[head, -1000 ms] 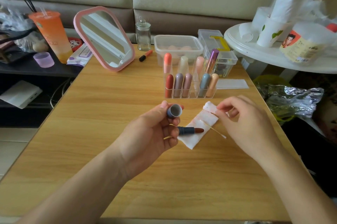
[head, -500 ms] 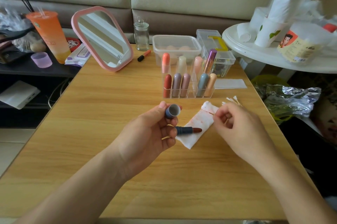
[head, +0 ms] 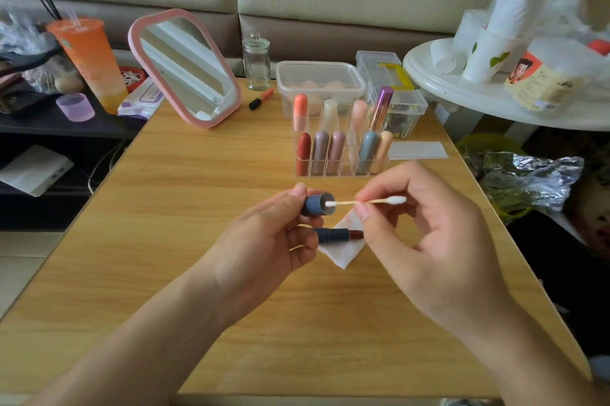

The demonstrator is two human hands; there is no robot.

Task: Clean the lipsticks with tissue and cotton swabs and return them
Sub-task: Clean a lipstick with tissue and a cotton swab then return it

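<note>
Head view: the right hand (head: 429,240) pinches a cotton swab (head: 366,201) at mid-shaft between thumb and forefinger, with its other fingers loosely curled behind. The swab lies level, its long axis running from 3 o'clock to 9 o'clock. One bud sticks out past the fingers toward 3. The other sits at the open mouth of the cap (head: 315,205); whether it is just inside or only at the rim I cannot tell.

The left hand (head: 264,240) holds two things. Thumb and forefinger grip the blue-grey cap with its mouth turned toward 3 o'clock. The lower fingers clasp the matching lipstick (head: 336,235) just below it, its dark red bullet wound out and also pointing toward 3.

The cap therefore lies at 9 o'clock from the right hand's pinch, directly on the swab's axis and facing it. The step in hand looks to be swabbing the inside of the cap, which calls for a short push along that line while the left hand keeps the cap steady.

A tissue (head: 343,255) with reddish smears lies flat on the wooden table (head: 165,224) under the bullet, at 6 o'clock from the cap. At 12 o'clock from the hands stands the acrylic organiser (head: 345,169), well apart, holding other capped lipsticks upright. One front compartment, between a pink one and a blue-grey one, looks vacant. A pink-framed mirror (head: 185,65) leans at 10 o'clock.
</note>
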